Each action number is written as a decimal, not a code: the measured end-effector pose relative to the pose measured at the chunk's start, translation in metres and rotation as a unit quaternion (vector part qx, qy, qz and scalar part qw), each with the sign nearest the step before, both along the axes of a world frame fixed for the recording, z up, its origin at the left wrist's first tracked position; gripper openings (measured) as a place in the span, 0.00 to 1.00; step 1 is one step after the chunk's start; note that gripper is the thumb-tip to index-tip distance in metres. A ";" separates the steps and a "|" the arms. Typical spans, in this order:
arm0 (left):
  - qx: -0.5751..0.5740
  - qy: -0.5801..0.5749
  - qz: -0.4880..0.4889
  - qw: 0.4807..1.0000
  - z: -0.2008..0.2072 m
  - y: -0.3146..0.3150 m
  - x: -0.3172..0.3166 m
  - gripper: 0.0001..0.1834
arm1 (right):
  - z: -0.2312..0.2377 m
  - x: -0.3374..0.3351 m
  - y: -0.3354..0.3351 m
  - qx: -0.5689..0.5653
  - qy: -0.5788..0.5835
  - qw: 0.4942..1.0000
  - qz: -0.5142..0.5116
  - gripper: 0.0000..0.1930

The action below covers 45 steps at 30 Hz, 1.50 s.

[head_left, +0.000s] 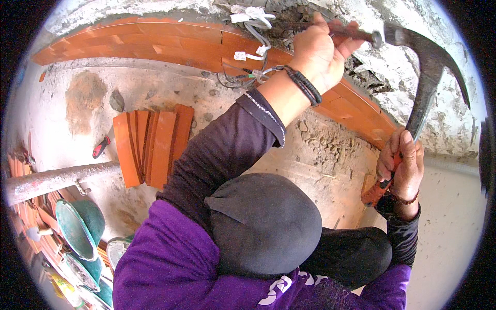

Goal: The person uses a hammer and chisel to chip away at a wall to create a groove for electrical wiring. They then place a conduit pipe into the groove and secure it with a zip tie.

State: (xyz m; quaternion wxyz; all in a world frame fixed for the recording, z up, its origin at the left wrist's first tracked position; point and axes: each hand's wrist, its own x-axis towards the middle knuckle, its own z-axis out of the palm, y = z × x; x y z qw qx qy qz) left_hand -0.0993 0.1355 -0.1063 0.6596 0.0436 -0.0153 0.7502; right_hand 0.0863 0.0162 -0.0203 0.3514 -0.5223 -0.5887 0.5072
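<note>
My left hand [316, 54] is closed around a rusty cold chisel [359, 34] at the top of the view. The chisel lies almost level along the broken wall [367, 77], and its far end is hidden by my fingers and the rubble. My right hand [405, 163] grips the orange and black handle of a claw hammer [428, 82]. The hammer's striking face is right beside the chisel's butt end; contact cannot be made out. Grey cables [256, 33] with white connectors hang from the hole, left of my left hand.
Orange tile skirting [170, 44] runs along the wall's foot. On the dusty floor stand several stacked tile strips [163, 139], near a red and black handle [101, 148] and a stone [117, 101]. A pipe [62, 182] and green buckets [77, 230] are at left. Rubble [330, 142] lies below the skirting.
</note>
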 end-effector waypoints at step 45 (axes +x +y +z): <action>0.030 0.950 0.226 0.211 -0.129 -0.074 -0.096 0.37 | -0.155 -0.058 0.031 0.489 -0.132 0.705 0.496 0.13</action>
